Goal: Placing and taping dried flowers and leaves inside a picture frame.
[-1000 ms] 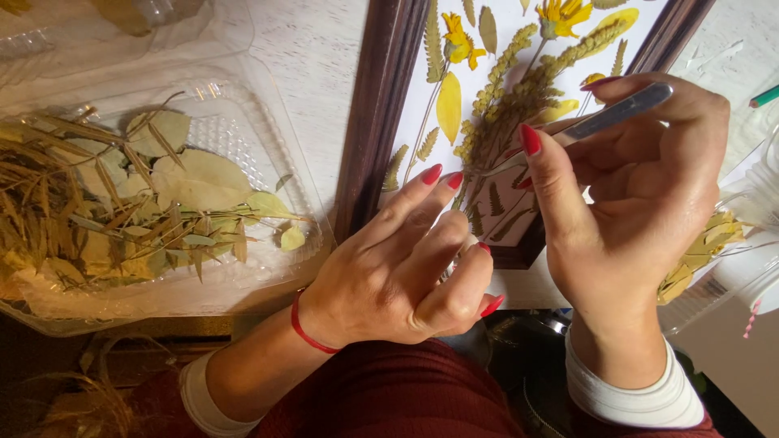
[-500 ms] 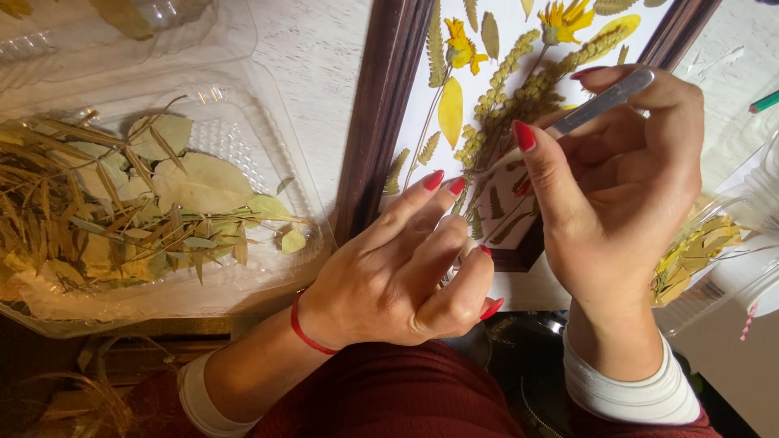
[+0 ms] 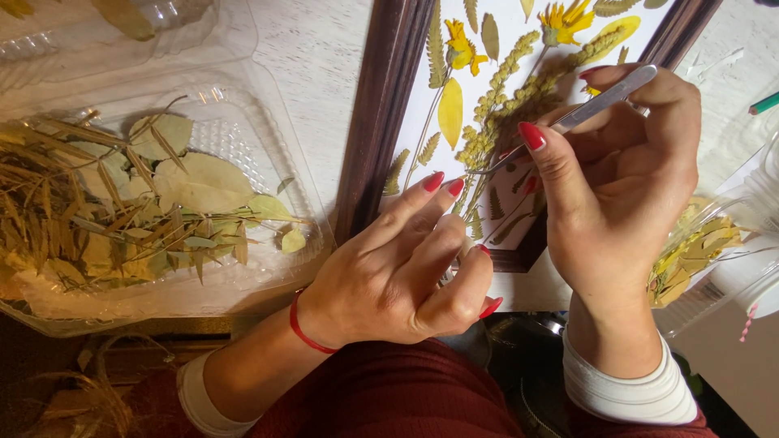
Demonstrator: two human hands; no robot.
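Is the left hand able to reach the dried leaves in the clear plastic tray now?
Probably yes. The left hand rests at the frame's lower edge, and the clear plastic tray of dried leaves lies open just beside it, with nothing between them.

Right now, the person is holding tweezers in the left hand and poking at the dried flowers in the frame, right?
Not quite. The head view shows the tweezers in the right hand, not the left. The left hand holds no tool; its fingertips rest on the frame. The rest is right: the tweezer tips reach the dried flowers there.
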